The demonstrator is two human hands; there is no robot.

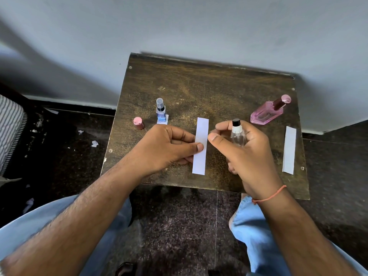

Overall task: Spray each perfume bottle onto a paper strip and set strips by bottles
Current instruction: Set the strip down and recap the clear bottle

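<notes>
We note the left hand (169,146) pinching a paper strip (200,146) above the bench (199,86), long axis running away from us; right hand (245,148) grips a clear bottle (238,134) upright, nozzle up.

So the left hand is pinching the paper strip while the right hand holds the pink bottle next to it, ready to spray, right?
Not quite. The left hand does pinch the paper strip, but the right hand holds the clear bottle with the black cap, not the pink one. The pink bottle stands untouched on the table, further back on the right. The head view shows this.
</notes>
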